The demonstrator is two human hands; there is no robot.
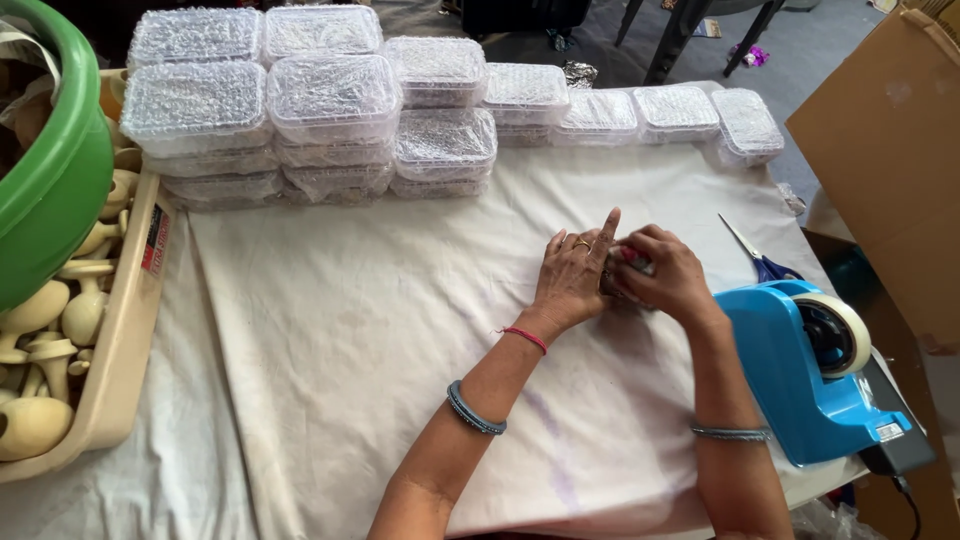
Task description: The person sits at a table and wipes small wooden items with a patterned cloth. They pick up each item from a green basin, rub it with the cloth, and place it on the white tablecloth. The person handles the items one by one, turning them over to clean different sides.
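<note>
Both my hands meet near the middle right of a white cloth-covered table (350,330). My left hand (572,275) presses against a small wrapped bundle (628,262), its index finger raised. My right hand (668,272) curls over the same bundle from the right, hiding most of it. The bundle looks like clear bubble wrap around something small. Right beside my right forearm stands a blue tape dispenser (795,370) with a roll of clear tape.
Several bubble-wrapped clear plastic boxes (335,100) are stacked along the table's far edge. Blue-handled scissors (758,255) lie at the right. A beige tray (125,340) with pale wooden mushroom-like pieces and a green tub (60,170) sit at the left. A cardboard box (890,150) stands at the right.
</note>
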